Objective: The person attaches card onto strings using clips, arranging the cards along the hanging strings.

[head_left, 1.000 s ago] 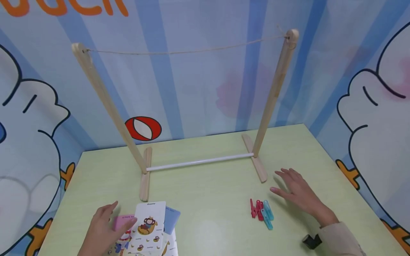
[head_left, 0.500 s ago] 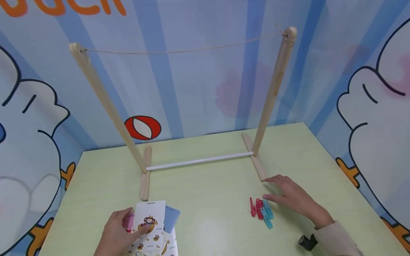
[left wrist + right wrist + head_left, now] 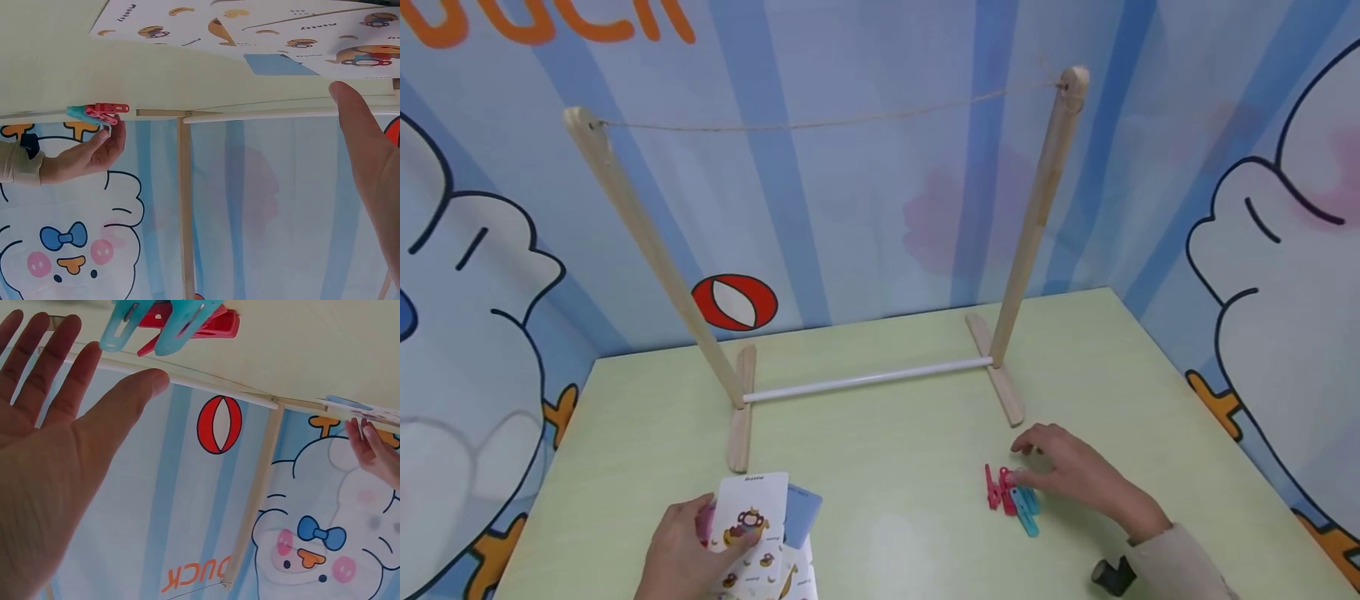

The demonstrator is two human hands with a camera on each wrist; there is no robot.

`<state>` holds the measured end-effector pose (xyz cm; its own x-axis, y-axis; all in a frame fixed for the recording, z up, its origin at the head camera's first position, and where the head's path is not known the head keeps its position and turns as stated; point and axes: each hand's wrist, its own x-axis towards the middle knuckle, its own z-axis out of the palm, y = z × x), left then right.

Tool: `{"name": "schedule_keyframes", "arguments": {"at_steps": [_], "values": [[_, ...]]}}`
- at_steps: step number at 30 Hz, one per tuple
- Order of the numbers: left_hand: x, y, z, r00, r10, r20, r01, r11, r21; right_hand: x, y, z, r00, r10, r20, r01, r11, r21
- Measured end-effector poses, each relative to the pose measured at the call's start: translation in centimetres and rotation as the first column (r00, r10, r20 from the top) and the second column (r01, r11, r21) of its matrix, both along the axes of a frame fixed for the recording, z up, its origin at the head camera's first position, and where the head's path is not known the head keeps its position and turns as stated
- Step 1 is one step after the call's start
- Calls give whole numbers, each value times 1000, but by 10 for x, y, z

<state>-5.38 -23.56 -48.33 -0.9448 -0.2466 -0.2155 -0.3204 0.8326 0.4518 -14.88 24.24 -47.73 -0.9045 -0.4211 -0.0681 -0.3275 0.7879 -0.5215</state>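
In the head view my left hand (image 3: pixel 683 546) is at the left side of a loose pile of picture cards, its thumb reaching over a white monkey card (image 3: pixel 747 508). A blue card (image 3: pixel 802 510) sticks out on the right of the pile, and a bit of pink card shows by the fingers. In the left wrist view the thumb (image 3: pixel 359 128) is straight, beside the card edges. My right hand (image 3: pixel 1078 475) hovers at several red and light-blue clothespins (image 3: pixel 1006 490), thumb over them. The right wrist view shows its fingers spread beside the blue clothespins (image 3: pixel 178 328), holding none.
Behind the hands stands a wooden frame with two posts (image 3: pixel 1033 225), a string (image 3: pixel 820 125) tied between their tops, and a white rod (image 3: pixel 865 380) low down. A black object (image 3: pixel 1112 577) is by the right sleeve (image 3: pixel 1180 562). A cartoon-printed backdrop (image 3: pixel 865 217) surrounds the pale table (image 3: pixel 880 450).
My left hand has moved right onto the cards, its thumb now over the monkey card. My right hand has come left and down to the clothespins, its fingers bending slightly.
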Motion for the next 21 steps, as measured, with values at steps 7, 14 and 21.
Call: {"name": "schedule_keyframes", "arguments": {"at_steps": [7, 14, 21], "values": [[1, 9, -6, 999, 39, -5, -39, 998, -40, -1, -11, -2, 999, 52, -9, -52, 998, 47], [2, 10, -11, 995, -2, -99, -7, 996, -85, -1, -11, -2, 995, 96, 14, -96, 995, 0], [4, 12, -18, 985, -1, -171, -17, 994, -104, -1, -11, -2, 991, 132, 17, -132, 991, -27]]}}
